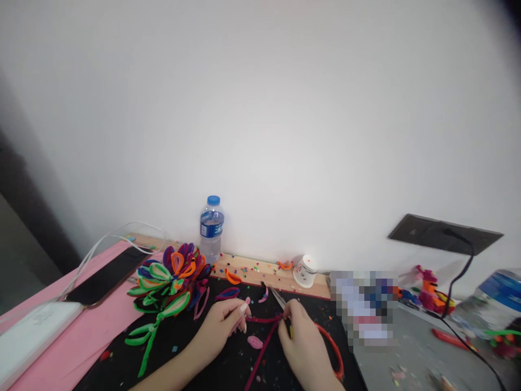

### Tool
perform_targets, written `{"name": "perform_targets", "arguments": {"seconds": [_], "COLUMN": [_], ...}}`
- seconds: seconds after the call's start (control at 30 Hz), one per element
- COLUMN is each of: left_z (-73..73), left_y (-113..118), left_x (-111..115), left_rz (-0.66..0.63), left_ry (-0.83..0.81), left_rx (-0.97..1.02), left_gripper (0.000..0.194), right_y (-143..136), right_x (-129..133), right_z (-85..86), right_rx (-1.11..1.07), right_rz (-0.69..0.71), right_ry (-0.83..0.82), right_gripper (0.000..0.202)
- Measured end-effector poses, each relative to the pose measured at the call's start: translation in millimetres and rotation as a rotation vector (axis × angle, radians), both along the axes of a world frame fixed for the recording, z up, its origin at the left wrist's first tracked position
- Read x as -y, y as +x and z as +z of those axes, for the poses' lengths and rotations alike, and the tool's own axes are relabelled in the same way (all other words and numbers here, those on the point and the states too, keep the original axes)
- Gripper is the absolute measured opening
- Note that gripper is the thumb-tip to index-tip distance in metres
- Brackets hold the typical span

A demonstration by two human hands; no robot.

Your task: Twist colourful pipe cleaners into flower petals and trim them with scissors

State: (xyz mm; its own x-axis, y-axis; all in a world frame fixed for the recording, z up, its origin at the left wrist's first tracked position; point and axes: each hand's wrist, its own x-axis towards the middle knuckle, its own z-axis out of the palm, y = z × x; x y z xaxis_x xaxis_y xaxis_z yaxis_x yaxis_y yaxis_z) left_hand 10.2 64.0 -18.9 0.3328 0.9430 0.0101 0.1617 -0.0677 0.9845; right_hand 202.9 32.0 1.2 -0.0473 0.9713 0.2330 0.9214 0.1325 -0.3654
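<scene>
My left hand [228, 323] is closed in a pinch on one end of a magenta pipe cleaner [262, 320], a lighter pink tip showing above its fingertips. The strand runs across to my right hand [303, 339], whose fingers are closed on it, and a long tail hangs down toward me. Scissors with an orange-red handle [338, 355] are also in my right hand; their blades [277, 296] point up and left past the fingers. Between the hands lies a small pink pipe-cleaner petal [255, 341] on the black mat [228, 369].
A multicoloured pipe-cleaner flower [175, 282] with a green stem lies left. Behind are a water bottle [211, 231], a paper cup [305, 270] and loose petals [233, 277]. A phone [108, 277] and white power bank [38, 336] are far left. A black cable [451, 282] hangs right.
</scene>
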Motion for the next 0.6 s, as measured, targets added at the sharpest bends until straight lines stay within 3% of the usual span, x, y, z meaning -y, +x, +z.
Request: {"name": "perform_targets", "arguments": {"seconds": [0.1, 0.27, 0.4, 0.6], "left_z": [0.5, 1.5, -1.1, -3.6], "left_y": [-0.7, 0.5, 1.5, 3.0], "left_x": [0.7, 0.4, -1.4, -3.7], "left_rz": [-0.007, 0.002, 0.016, 0.034], "left_ry": [0.0, 0.001, 0.005, -0.012], "left_rx": [0.012, 0.023, 0.042, 0.074], "left_gripper": [0.033, 0.034, 0.034, 0.033], "right_y": [21.2, 46.2, 47.0, 47.1], "right_x": [-3.2, -0.9, 0.5, -10.7], "right_z": [7.1, 3.4, -0.2, 6.6], "right_rx": [0.126, 0.223, 0.224, 0.099], "right_rz": [-0.079, -0.068, -0.121, -0.24], "right_ry": [-0.127, -0.312, -0.331, -0.314], "right_gripper": [0.013, 0.02, 0.031, 0.023]}}
